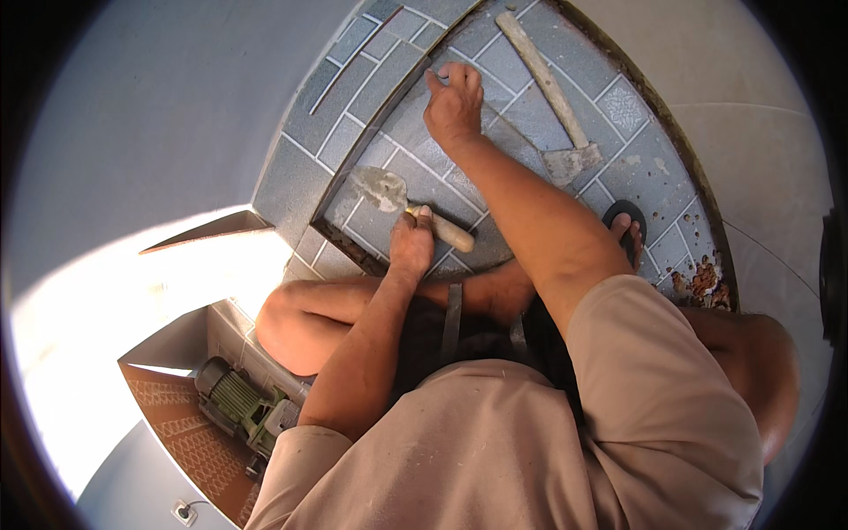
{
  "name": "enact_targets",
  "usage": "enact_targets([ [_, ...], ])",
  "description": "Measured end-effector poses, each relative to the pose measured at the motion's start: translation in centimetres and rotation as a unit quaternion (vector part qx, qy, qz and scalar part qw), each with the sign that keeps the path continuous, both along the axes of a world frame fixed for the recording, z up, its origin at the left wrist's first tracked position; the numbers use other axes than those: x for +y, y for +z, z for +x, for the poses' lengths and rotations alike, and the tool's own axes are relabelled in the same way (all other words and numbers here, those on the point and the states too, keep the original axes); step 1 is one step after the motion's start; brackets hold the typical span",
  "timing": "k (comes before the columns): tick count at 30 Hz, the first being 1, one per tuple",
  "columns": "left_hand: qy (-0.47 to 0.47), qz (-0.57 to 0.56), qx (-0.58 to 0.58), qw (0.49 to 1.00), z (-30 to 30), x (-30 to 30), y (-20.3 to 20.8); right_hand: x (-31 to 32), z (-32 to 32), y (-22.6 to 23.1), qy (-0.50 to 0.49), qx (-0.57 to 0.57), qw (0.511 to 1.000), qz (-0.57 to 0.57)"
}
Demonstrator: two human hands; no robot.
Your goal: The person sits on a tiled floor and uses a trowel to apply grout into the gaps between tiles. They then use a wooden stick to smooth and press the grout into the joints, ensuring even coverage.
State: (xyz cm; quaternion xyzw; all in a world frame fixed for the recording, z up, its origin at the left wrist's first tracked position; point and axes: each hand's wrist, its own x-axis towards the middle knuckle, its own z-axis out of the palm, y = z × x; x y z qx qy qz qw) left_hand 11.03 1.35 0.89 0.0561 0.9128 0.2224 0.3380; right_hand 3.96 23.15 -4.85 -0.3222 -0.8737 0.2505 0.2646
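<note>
A pointing trowel (381,189) with a mortar-smeared blade and a pale wooden handle lies low over the grey tiled surface (415,172). My left hand (412,243) is closed around it where handle meets blade. Farther ahead, my right hand (454,104) has its fingers curled down beside the dark raised edge (389,110) that runs across the tiles. Whatever those fingers hold, if anything, I cannot make out. To the right of this hand rests a hatchet-like hammer (571,162), its long wooden handle (541,78) pointing away from me.
A rusty, crumbling patch (704,281) marks the right border of the tiles. My foot in a black sandal (627,221) stands near it. At lower left, a green motor pump (240,402) sits in a brown-sided recess. A plain wall (212,106) rises at left.
</note>
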Motion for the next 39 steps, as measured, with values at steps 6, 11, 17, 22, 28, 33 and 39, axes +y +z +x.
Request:
enact_targets([
  [6,0.007,0.005,0.003,1.000,0.1,0.3,0.5,-2.6,0.7,0.7,0.041,-0.032,0.998,-0.025],
  [11,0.019,0.020,-0.009,1.000,0.2,0.9,1.4,-4.8,2.0,1.4,0.099,0.009,0.990,-0.100],
  [17,0.014,0.007,-0.003,1.000,0.0,0.4,0.3,-3.3,-0.4,2.1,-0.081,0.165,0.957,-0.226],
  [22,0.021,0.020,-0.009,1.000,0.0,0.5,0.4,-2.6,-1.2,2.4,-0.114,0.174,0.952,-0.225],
  [28,0.024,0.008,-0.024,0.999,-0.1,0.4,0.4,-3.2,-0.3,2.1,-0.055,0.122,0.978,-0.159],
  [33,0.009,-0.013,-0.023,1.000,-0.2,0.8,1.3,-5.3,0.6,3.3,-0.013,0.079,0.991,-0.109],
  [39,0.008,0.021,-0.032,0.999,-0.4,-0.4,-1.1,-8.3,0.9,5.0,0.040,-0.019,0.988,-0.147],
])
